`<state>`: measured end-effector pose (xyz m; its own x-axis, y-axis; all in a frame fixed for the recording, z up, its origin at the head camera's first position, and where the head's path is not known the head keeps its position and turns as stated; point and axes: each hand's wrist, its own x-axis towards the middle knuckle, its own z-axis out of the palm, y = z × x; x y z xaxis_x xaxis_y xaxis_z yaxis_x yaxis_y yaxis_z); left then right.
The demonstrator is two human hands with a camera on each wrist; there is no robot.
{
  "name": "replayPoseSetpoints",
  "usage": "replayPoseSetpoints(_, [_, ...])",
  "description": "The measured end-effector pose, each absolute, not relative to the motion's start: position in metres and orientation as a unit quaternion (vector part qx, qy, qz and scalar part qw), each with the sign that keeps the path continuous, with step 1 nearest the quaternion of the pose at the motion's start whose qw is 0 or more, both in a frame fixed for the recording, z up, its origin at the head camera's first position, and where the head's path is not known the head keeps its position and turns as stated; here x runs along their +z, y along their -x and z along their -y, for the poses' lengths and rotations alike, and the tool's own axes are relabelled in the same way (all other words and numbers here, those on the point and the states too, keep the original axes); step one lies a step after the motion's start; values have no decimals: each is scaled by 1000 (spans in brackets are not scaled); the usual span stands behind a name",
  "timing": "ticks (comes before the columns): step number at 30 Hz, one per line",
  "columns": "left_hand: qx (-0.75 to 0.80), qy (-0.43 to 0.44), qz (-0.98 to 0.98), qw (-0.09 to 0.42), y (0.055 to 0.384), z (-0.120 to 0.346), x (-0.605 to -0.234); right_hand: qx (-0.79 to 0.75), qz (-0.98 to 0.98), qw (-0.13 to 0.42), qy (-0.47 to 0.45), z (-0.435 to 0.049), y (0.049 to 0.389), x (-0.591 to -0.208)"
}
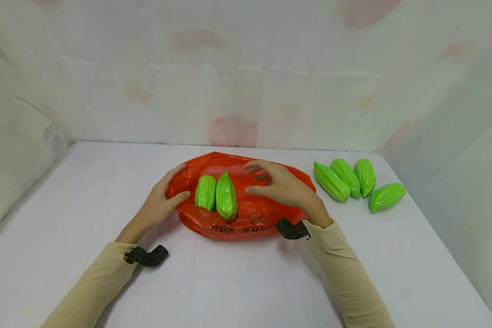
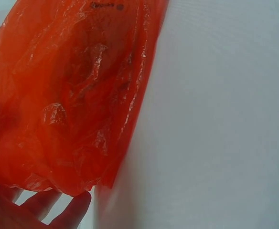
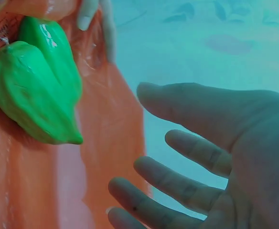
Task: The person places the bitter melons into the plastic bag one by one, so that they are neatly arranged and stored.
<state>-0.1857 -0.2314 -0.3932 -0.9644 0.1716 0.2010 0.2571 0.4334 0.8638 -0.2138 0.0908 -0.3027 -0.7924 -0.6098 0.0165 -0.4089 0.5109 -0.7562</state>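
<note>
A red plastic bag (image 1: 254,200) lies spread on the table with its opening facing up. Two ridged green fruits, star fruit by their shape, rest side by side inside it: one left (image 1: 205,192), one right (image 1: 226,197). At the bag's left end, my left hand (image 1: 160,200) holds the edge, thumb over the near side and fingers at the outer side. The left wrist view shows its fingertips (image 2: 77,207) right at the plastic. My right hand (image 1: 280,184) hovers over the right half of the bag, fingers spread and loosely bent, with nothing in it.
Several more green star fruit lie at the right of the table: one slanted (image 1: 332,181), others beside it (image 1: 346,177) (image 1: 365,177), and one nearer the right edge (image 1: 387,197). A patterned cloth wall (image 1: 188,105) stands behind the white table (image 1: 229,282).
</note>
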Motion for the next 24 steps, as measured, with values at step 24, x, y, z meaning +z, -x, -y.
replayPoseSetpoints(24, [-516, 130, 845, 49, 185, 231, -393, -422, -869, 64, 251, -137, 224, -283])
